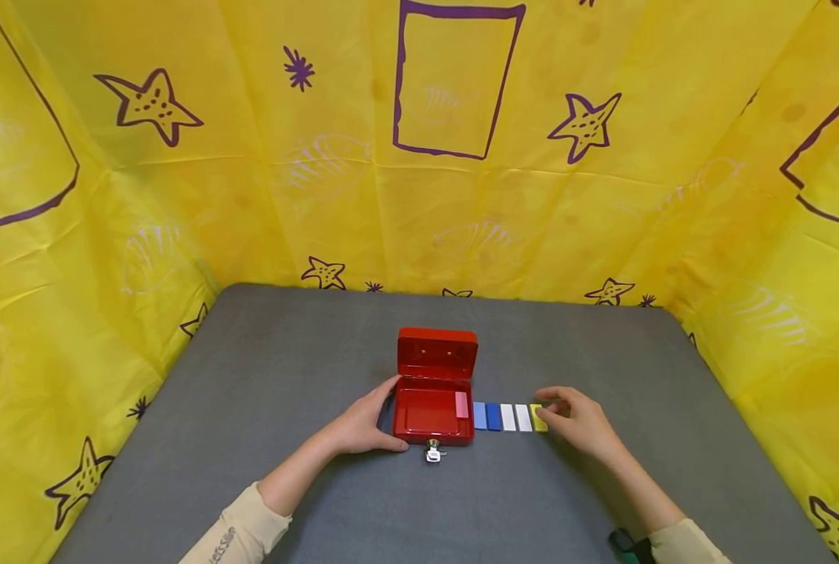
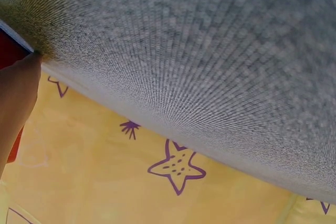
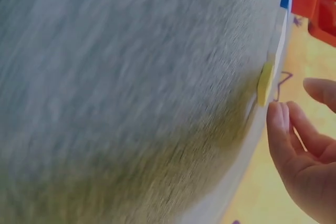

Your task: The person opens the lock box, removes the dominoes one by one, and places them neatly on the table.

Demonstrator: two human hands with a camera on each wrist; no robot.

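A small red metal cash box (image 1: 434, 436) stands on the grey table with its lid raised. One pink rectangular block (image 1: 461, 405) lies inside, at the right. My left hand (image 1: 358, 423) rests against the box's left side, thumb near the front corner and fingers by the back one. Beside the right wall, a row holds a light-blue block (image 1: 479, 416), a dark-blue block (image 1: 493, 417), white blocks (image 1: 515, 417) and a yellow block (image 1: 540, 424). My right hand (image 1: 583, 423) hovers at the yellow block (image 3: 265, 84), loosely bent fingers and thumb apart; nothing is held.
Keys hang from the lock (image 1: 433, 451) at the box's front. The grey table (image 1: 306, 345) meets a yellow patterned cloth (image 1: 363, 219) behind and at both sides. A dark strap-like object (image 1: 627, 542) shows by the right sleeve.
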